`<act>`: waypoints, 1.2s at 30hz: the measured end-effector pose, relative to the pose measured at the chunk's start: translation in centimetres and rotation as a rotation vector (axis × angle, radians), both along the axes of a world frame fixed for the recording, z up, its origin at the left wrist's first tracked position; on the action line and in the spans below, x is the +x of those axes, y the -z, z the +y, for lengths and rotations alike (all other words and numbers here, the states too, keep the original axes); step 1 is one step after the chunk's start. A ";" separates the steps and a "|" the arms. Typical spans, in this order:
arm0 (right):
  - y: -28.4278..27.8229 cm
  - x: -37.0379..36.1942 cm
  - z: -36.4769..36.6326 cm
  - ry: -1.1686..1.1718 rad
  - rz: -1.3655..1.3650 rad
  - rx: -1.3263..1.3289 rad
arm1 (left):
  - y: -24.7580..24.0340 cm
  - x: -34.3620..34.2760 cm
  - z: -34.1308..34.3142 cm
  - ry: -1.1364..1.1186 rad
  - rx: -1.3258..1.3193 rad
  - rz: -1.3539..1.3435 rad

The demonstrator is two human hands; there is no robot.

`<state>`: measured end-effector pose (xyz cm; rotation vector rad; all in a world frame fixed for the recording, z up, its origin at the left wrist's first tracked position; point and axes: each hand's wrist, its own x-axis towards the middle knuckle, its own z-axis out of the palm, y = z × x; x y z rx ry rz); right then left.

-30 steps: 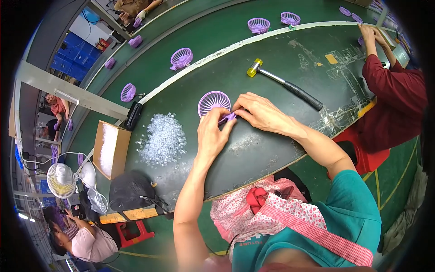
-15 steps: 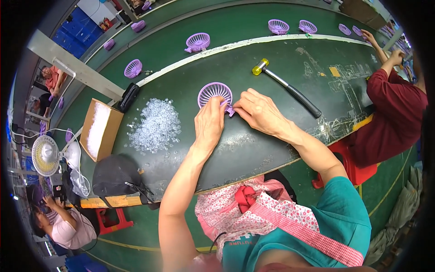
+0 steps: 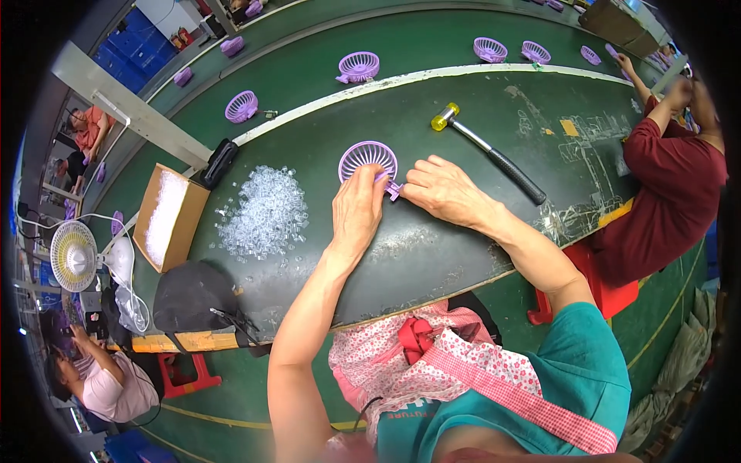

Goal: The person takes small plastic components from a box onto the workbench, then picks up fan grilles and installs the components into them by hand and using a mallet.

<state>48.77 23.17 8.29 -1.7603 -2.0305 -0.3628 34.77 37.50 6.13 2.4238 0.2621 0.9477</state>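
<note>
A purple round fan cage (image 3: 368, 158) with a slatted bowl and a small clip at its near edge lies on the dark green table. My left hand (image 3: 359, 207) is closed on its near rim, fingers wrapped over the edge. Beside the clip, my right hand (image 3: 446, 190) has its fingers bunched together, the tips touching the clip's right side. Whatever those fingertips may pinch is hidden. Left of my left hand spreads a pile of small clear plastic pieces (image 3: 264, 212). A hammer (image 3: 486, 147) with a yellow head and black grip lies beyond my right hand.
An open cardboard box (image 3: 184, 225) of small pale pieces and a black bag (image 3: 193, 297) stand at the left. Several purple fan cages (image 3: 359, 67) ride the green conveyor belt (image 3: 417, 38) behind a white rail. A co-worker in a dark red top (image 3: 671, 185) sits at the right.
The purple fan cages on the belt have moved to the right. My right hand has shifted slightly at the clip; my left hand keeps its hold. The co-worker's raised hands have moved a little.
</note>
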 end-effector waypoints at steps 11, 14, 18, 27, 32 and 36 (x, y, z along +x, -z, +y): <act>-1.0 -1.1 -0.4 -0.091 0.246 0.390 | -1.1 -1.3 -0.8 0.056 0.219 -0.177; -1.9 -1.4 -1.0 -0.141 0.606 0.252 | -1.4 -1.7 -1.3 0.105 -0.005 -0.239; -2.6 -1.6 -1.3 -0.119 1.186 0.016 | -2.3 -1.9 -2.1 0.120 -0.256 -0.245; -1.7 -1.8 -0.6 -0.083 1.203 0.082 | -1.9 -1.6 -1.6 0.232 -0.616 -0.262; -1.1 -2.0 -0.4 -0.097 1.110 0.162 | -2.5 -1.8 -0.8 0.192 -0.699 -0.049; -0.9 -2.0 -0.3 -0.114 1.104 0.147 | -3.3 -2.1 -1.5 0.117 -0.547 -0.061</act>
